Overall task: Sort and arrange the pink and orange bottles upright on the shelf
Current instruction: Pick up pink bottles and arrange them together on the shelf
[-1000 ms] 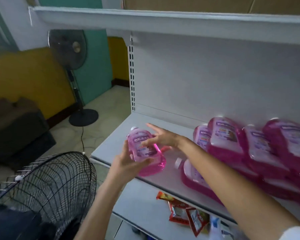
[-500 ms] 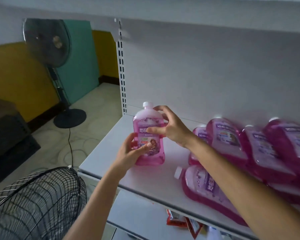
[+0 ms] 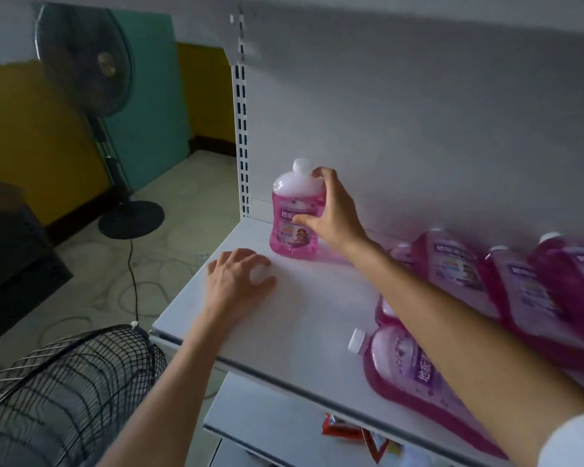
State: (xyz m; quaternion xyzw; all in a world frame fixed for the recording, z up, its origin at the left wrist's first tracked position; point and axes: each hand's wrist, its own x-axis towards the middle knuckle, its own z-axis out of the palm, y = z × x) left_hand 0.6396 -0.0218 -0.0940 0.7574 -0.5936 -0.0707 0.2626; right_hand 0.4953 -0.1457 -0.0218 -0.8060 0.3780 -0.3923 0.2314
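right hand (image 3: 331,214) wrapped round the right side of a pink bottle (image 3: 292,227), thumb across the label, fingers curled over the shoulder just beside the white cap (image 3: 301,165). left hand (image 3: 236,281) palm down on the white shelf (image 3: 300,318), fingers loosely curled, holding nothing, near the bottle's base but apart from it. pink bottle upright on its base at the far left back corner of the shelf, close to the back panel (image 3: 418,129) and the slotted post (image 3: 241,146). to the right, more pink bottles (image 3: 452,264) tilted over in an overlapping row, caps toward the panel, blurred and partly hidden behind the right forearm. another pink bottle (image 3: 408,372) flat on its side near the front edge, cap pointing left. below, a lower shelf (image 3: 267,426) with red snack packets (image 3: 351,433). left of the shelving, a standing fan (image 3: 81,62) on the tiled floor, and a wire fan cage (image 3: 64,382) in the near corner.
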